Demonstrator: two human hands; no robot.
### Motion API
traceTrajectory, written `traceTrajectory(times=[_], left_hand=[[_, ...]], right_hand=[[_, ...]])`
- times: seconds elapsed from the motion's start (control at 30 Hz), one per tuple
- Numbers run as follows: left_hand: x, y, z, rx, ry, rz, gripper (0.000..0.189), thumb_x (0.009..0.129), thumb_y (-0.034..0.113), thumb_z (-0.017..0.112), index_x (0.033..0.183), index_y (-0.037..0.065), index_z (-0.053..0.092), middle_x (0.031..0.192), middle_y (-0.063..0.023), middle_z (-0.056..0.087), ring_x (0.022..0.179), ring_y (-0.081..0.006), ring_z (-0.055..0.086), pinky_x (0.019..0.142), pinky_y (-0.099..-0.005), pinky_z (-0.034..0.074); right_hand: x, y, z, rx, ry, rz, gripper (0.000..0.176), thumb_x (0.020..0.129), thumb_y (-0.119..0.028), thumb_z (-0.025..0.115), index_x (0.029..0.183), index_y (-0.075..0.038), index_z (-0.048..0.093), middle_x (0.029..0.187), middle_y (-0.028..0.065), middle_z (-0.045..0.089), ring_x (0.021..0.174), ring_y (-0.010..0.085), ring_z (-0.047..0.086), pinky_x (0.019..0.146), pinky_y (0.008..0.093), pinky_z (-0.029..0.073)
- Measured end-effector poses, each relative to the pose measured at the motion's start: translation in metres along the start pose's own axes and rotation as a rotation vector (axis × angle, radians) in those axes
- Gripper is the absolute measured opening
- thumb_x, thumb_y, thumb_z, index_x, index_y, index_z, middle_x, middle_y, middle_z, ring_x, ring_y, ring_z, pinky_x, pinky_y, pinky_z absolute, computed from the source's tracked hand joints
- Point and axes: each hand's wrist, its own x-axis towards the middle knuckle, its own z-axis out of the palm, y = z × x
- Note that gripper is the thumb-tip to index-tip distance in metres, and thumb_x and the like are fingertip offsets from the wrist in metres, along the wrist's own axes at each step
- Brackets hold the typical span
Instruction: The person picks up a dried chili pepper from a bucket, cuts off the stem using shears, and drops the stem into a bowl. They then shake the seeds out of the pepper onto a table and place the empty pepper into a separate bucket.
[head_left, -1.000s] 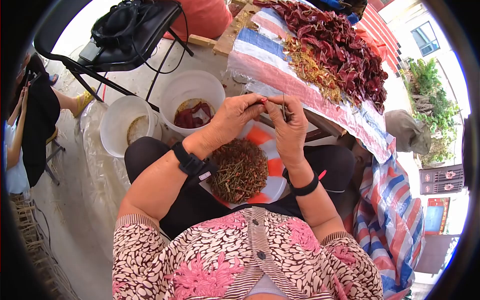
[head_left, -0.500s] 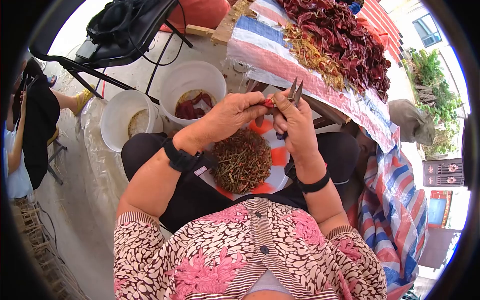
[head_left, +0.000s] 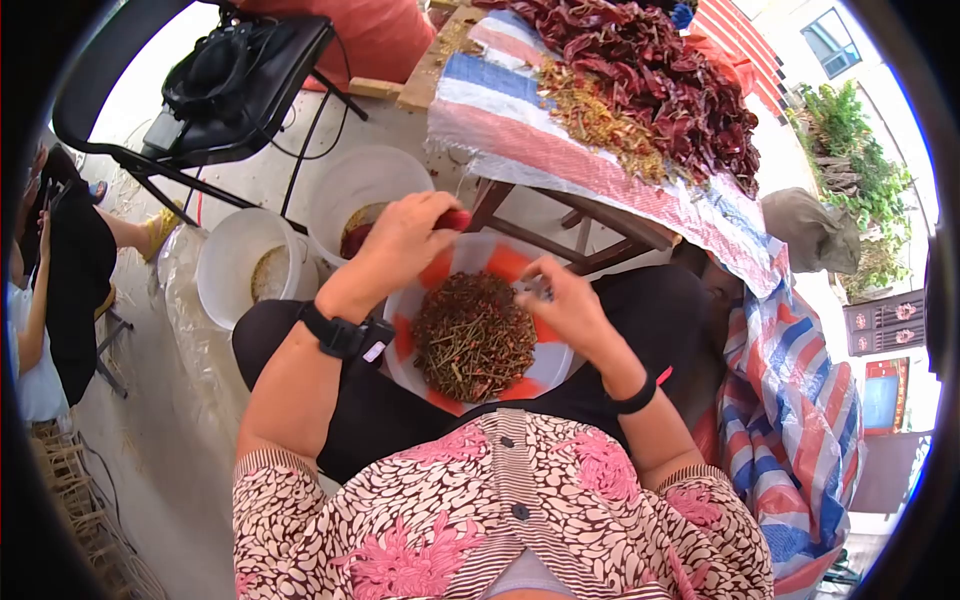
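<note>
While the left hand (head_left: 403,238) closed around a red chilli (head_left: 454,219) near the far-left rim of the bowl (head_left: 515,262), the right hand (head_left: 568,308) hung half-curled, contents indistinct; the chilli seemed light, brittle, best gripped mid-body.

Readable text, brands, numbers: none that I am making out from my remote station. Item: small white label (head_left: 374,352) beside the black wristband (head_left: 335,332) at the left wrist, appearing too small for reading. Item: red-and-blue panel (head_left: 885,396), far right; I am discerning no wording there.
</note>
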Motion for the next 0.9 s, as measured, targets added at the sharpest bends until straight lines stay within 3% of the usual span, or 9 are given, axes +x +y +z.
traceTrajectory(times=[0.03,0.1,0.23,0.33,0.37,0.43,0.63,0.7,0.9], left_hand=[[-0.001,-0.009,-0.003,0.150,0.015,-0.009,0.035,0.076,0.004,0.065,0.110,0.003,0.059,0.100,-0.0113,0.064,0.091,-0.0271,0.060,0.083,-0.0389,0.046],[-0.002,-0.018,-0.007,0.338,0.009,-0.110,0.041,0.074,0.005,0.066,0.115,0.006,0.057,0.106,-0.0121,0.062,0.097,-0.0303,0.057,0.087,-0.0421,0.044],[-0.009,-0.038,-0.008,0.625,0.103,-0.231,0.052,0.073,0.011,0.069,0.123,0.011,0.053,0.113,-0.0141,0.059,0.106,-0.0341,0.053,0.093,-0.0449,0.039],[-0.014,-0.038,-0.007,0.680,-0.051,-0.284,0.046,0.073,0.018,0.070,0.116,0.011,0.056,0.109,-0.0139,0.060,0.101,-0.0351,0.056,0.087,-0.0488,0.042],[-0.012,-0.038,-0.005,0.644,-0.146,-0.309,0.049,0.074,0.020,0.069,0.119,0.011,0.054,0.111,-0.0148,0.059,0.104,-0.0357,0.055,0.089,-0.0484,0.042],[-0.008,-0.036,-0.003,0.567,-0.338,-0.363,0.055,0.075,0.024,0.068,0.126,0.013,0.052,0.116,-0.0164,0.057,0.108,-0.0371,0.052,0.092,-0.0475,0.040],[-0.002,-0.029,-0.001,0.544,-0.572,-0.350,0.052,0.077,0.024,0.067,0.125,0.012,0.053,0.109,-0.0170,0.059,0.104,-0.0366,0.057,0.088,-0.0451,0.046],[0.002,-0.029,0.000,0.534,-0.627,-0.356,0.051,0.077,0.024,0.067,0.125,0.012,0.054,0.109,-0.0174,0.060,0.102,-0.0363,0.058,0.087,-0.0441,0.047],[0.007,-0.032,0.002,0.467,-0.672,-0.359,0.049,0.078,0.023,0.067,0.123,0.010,0.055,0.111,-0.0187,0.060,0.103,-0.0354,0.059,0.086,-0.0435,0.049]], right_hand=[[-0.010,-0.015,-0.005,-0.290,-0.045,0.073,0.034,0.079,-0.022,0.069,0.104,-0.009,0.050,0.084,0.0104,0.064,0.081,0.0297,0.063,0.071,0.0401,0.048],[-0.016,0.016,0.008,-0.417,-0.085,0.006,0.039,0.076,-0.020,0.068,0.108,-0.011,0.047,0.091,0.0136,0.063,0.089,0.0364,0.061,0.072,0.0461,0.047],[-0.020,0.034,0.010,-0.528,-0.106,-0.120,0.025,0.078,-0.024,0.065,0.098,-0.010,0.056,0.089,0.0130,0.063,0.088,0.0333,0.062,0.071,0.0465,0.048],[-0.014,0.023,-0.009,-0.504,-0.091,-0.047,0.021,0.079,-0.026,0.064,0.094,-0.011,0.059,0.087,0.0128,0.065,0.085,0.0335,0.063,0.069,0.0466,0.049],[-0.009,0.021,-0.017,-0.487,-0.081,-0.023,0.021,0.079,-0.026,0.064,0.094,-0.012,0.059,0.086,0.0126,0.065,0.085,0.0336,0.063,0.069,0.0465,0.049],[0.008,0.026,-0.038,-0.451,0.179,-0.014,0.019,0.082,-0.027,0.062,0.094,-0.012,0.059,0.089,0.0112,0.065,0.087,0.0338,0.063,0.072,0.0463,0.049],[0.088,0.046,-0.124,-0.449,0.734,-0.042,0.024,0.081,-0.025,0.068,0.099,-0.010,0.062,0.096,0.0111,0.061,0.088,0.0329,0.061,0.073,0.0431,0.047],[0.119,0.058,-0.139,-0.525,0.793,-0.100,0.027,0.081,-0.026,0.068,0.103,-0.012,0.062,0.099,0.0098,0.059,0.088,0.0328,0.062,0.073,0.0443,0.048],[0.160,0.065,-0.150,-0.623,0.604,0.063,0.029,0.082,-0.029,0.066,0.107,-0.017,0.063,0.098,0.0104,0.059,0.095,0.0314,0.060,0.076,0.0431,0.047]])
